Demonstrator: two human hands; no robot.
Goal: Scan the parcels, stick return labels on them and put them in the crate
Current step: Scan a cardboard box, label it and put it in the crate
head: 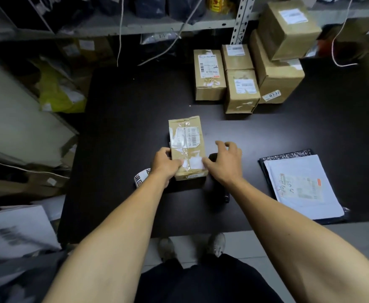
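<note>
Small taped cardboard parcel [188,147] lies flat on the black worktop [124,127], barcode label up, directly between both hands. Left hand [165,164] grips the parcel's near left edge, fingers curled round the side, thumb on top near a white label patch [193,164]. Right hand [225,162] sits just right of the parcel, fingers loosely spread and bent, thumb tip touching the white patch at the near right corner; no clear grip on anything. Black handheld scanner [219,186] lies on the worktop under and behind the right hand, mostly hidden by the wrist. Roll of return labels [140,178] with black print pokes out just left of the left wrist, partly hidden. Beyond the right hand, well apart: cluster of five brown boxes [242,90], stacked and side by side, labels up. Right of the right forearm: white poly mailer [301,186] lying on a dark mailer. Shelving [135,25] at the far side beyond both hands, blurred bags on it. Crate not identifiable
</note>
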